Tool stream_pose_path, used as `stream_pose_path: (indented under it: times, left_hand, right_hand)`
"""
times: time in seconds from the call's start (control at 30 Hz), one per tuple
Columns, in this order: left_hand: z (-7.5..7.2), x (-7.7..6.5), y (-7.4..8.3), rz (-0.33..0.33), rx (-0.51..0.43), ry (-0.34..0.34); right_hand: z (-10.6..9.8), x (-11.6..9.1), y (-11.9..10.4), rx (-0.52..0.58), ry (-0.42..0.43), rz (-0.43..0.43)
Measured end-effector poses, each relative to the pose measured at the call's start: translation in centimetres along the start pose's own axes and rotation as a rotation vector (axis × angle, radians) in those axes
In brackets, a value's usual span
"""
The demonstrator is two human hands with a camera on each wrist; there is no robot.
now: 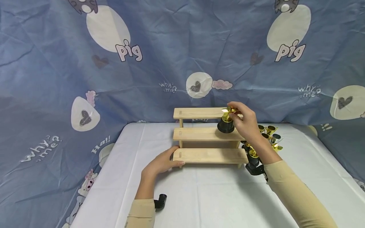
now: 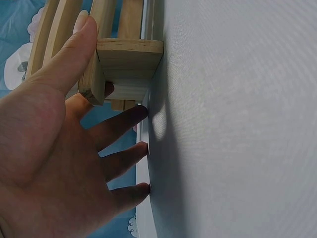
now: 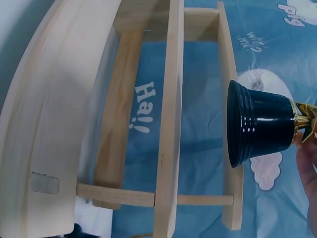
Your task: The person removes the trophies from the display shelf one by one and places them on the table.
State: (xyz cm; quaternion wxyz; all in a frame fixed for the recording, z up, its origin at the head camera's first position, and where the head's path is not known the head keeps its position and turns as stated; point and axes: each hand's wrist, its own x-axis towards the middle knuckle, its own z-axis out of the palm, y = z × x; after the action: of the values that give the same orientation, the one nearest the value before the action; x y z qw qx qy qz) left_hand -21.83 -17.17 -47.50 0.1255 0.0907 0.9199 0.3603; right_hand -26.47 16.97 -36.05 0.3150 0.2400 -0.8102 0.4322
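Note:
A three-tier wooden display stand stands on the white-covered table. At its left end my left hand holds the lowest board, thumb on top and index finger underneath; the other fingers spread, tips at the tabletop, in the left wrist view. My right hand pinches a small gold trophy by its star-shaped top. The trophy's black base hangs upright near the right part of the upper tiers. In the right wrist view only some fingertips show at the edge.
Several small gold trophies and cups on black bases, one cup silvery, cluster right of the stand, partly behind my right forearm. A blue printed cloth hangs behind the table. Black wrist-camera mounts stick out by both sleeves.

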Motion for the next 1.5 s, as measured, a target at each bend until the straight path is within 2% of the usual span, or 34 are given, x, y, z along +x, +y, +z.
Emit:
stream_pose_path:
  times: [0.17,0.37,0.9,1.5]
  left_hand:
    - [0.0,0.0,0.2,0.001,0.003,-0.002]
    - [-0.1,-0.1,0.2,-0.020,0.009,-0.004]
    - [-0.2,-0.4,0.4,0.000,-0.008,-0.001]
    - [-0.1,-0.2,0.5,-0.006,-0.006,0.000]
  right_hand:
    - [-0.6,-0.3,0.4,-0.018,0.010,0.015]
    - [-1.0,-0.6,0.9,-0.039,-0.007,-0.005]
    - [-1.6,-1.6,1.9,-0.077,0.028,0.015]
    - [-3.6,-2.7,2.9,-0.146,0.053,0.061]
